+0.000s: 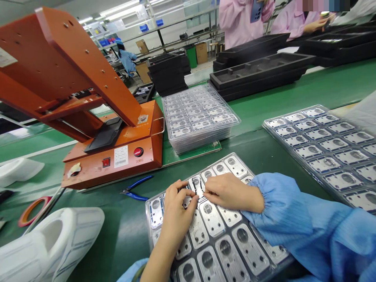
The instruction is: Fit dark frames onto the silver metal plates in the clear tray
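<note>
A clear plastic tray [148, 235] lies angled before me with rows of silver metal plates [212, 217], each with a round window and small holes. Both my hands work over one plate [196, 183] in the tray's upper part. Thin black strip-like lines show along that plate's two sides, between my fingertips. My left hand [179, 207] pinches thumb and forefinger together on the left black strip. From the right, my right hand [227, 192] reaches in with closed fingertips at the plate's other side; what they grip is hidden.
An orange press machine [141, 137] stands at left behind blue-handled cutters [138, 188]. White tape rolls [85, 227] lie at the left edge. Stacked filled trays [199, 135] stand behind, another filled tray [308, 156] at right. Black foam trays [258, 74] and people in pink sleeves [243, 23] are beyond.
</note>
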Demonstrator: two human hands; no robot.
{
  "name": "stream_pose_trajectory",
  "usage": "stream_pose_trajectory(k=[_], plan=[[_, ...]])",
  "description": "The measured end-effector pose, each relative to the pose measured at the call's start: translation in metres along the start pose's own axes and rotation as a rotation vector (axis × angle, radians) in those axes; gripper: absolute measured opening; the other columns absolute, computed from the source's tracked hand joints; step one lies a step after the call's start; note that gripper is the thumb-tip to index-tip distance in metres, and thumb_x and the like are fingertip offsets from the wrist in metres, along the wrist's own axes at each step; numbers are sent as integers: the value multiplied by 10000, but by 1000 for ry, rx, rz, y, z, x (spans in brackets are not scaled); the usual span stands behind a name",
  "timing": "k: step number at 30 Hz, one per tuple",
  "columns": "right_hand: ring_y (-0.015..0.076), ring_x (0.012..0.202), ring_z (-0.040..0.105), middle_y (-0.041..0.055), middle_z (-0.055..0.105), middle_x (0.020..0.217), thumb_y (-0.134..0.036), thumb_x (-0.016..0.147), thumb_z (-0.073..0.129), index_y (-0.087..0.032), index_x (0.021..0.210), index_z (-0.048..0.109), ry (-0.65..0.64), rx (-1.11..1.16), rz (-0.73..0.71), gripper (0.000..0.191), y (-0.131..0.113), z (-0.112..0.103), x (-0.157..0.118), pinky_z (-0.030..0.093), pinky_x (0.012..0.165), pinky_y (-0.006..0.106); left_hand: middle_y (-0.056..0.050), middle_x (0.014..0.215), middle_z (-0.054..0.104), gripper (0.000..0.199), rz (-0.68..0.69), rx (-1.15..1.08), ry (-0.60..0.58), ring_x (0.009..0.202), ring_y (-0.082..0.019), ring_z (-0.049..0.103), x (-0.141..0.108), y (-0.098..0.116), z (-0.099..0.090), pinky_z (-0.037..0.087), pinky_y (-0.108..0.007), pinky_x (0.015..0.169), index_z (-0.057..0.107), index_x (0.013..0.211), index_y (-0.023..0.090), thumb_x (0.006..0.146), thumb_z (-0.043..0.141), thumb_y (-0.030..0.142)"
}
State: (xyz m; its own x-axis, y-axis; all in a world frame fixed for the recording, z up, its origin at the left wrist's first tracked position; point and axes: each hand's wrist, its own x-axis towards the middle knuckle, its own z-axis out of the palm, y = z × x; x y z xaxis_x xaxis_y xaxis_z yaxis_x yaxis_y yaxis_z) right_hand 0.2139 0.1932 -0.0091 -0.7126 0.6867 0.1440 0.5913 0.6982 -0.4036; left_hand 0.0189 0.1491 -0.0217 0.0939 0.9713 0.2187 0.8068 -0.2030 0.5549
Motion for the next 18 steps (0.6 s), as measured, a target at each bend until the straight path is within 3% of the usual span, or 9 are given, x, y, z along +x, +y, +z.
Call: stream_pose_trajectory(k=[11,18], plan=[[147,696,568,-2,633,792,-271,898,519,-187,794,582,-106,0,119,148,-6,-7,2,247,553,269,-93,1086,562,40,-24,13,-18,1115,-290,493,0,3,1,386,-526,936,633,744,207,769,613,184],[157,626,563,-2,617,703,-236,865,517,-189,726,557,-7,43,81,151,-2,6,-1,274,548,256,-91,1080,565,103,-44,-17,4,1103,-265,504,-4,11,0,385,-485,954,633,751,190,719,664,97]])
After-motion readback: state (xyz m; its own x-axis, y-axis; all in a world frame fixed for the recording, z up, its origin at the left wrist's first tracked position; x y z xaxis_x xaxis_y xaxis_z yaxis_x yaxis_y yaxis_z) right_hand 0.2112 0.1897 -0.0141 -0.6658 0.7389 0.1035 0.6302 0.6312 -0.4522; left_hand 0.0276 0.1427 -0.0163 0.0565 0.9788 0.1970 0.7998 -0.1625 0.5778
